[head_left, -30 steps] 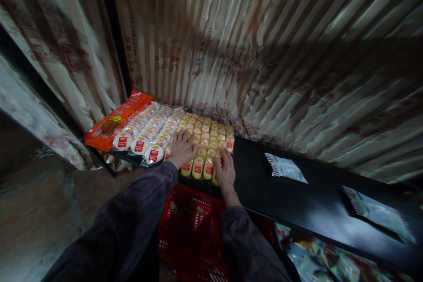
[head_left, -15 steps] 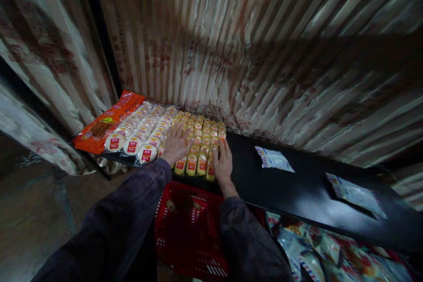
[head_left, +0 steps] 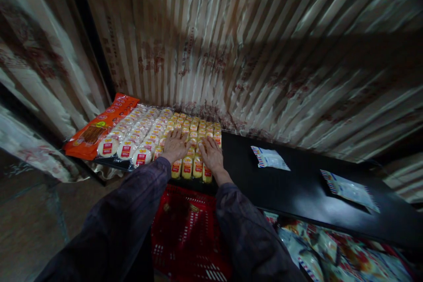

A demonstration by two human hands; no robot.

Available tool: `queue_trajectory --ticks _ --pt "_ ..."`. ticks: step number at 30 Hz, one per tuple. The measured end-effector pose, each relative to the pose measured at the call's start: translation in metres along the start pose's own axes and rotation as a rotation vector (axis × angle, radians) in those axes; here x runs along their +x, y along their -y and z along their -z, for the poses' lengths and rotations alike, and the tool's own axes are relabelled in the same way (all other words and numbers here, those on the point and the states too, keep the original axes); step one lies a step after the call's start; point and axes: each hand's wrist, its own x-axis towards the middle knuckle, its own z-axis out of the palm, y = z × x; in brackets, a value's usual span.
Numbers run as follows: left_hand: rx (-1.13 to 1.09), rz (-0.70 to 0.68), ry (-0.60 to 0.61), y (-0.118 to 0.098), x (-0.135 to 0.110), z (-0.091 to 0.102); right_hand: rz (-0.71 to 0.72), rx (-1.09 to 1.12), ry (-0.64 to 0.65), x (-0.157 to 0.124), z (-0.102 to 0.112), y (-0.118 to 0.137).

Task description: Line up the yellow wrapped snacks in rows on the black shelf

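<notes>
Rows of small yellow wrapped snack packs (head_left: 187, 167) lie side by side on a black shelf (head_left: 244, 180). My left hand (head_left: 176, 145) rests flat on the left part of these rows, fingers spread. On their right part lies my right hand (head_left: 212, 155), its fingers stretched out over the packs. Neither hand grips anything that I can see. Left of the yellow packs are rows of round white wrapped crackers (head_left: 126, 150) with red labels. At the shelf's left end is an orange bag (head_left: 99, 130) of stick-shaped snacks.
Two white packets (head_left: 271, 158) with striped ends lie apart on the right of the shelf. Below the shelf is a red basket (head_left: 188, 238) with a few small items. More bagged goods (head_left: 343, 251) sit lower right. A patterned curtain (head_left: 205, 53) hangs behind.
My right hand has moved from the right edge of the yellow packs left onto their tops. My left hand stays on the rows. The whole view has shifted slightly.
</notes>
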Motion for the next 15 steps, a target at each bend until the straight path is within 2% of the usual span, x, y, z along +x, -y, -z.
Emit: queue_trajectory --ticks 3,7,10,12,14,15 --pt "-0.018 -0.001 -0.035 -0.002 0.0 0.006 -0.01 0.054 -0.04 -0.002 0.004 0.0" --pt "-0.082 -0.043 -0.123 -0.012 -0.022 0.025 -0.069 0.184 -0.254 -0.02 0.017 0.001" --pt "-0.234 -0.14 -0.126 -0.024 -0.064 0.034 -0.104 0.306 -0.436 -0.055 0.03 0.006" --pt "-0.376 -0.202 -0.052 -0.033 -0.104 0.03 -0.134 0.397 -0.494 -0.089 0.034 0.013" --pt "-0.47 -0.183 0.109 -0.041 -0.15 0.017 -0.187 0.5 -0.479 -0.129 0.031 0.022" --pt "-0.484 -0.176 0.234 -0.044 -0.173 0.007 -0.226 0.541 -0.46 -0.15 0.028 0.026"
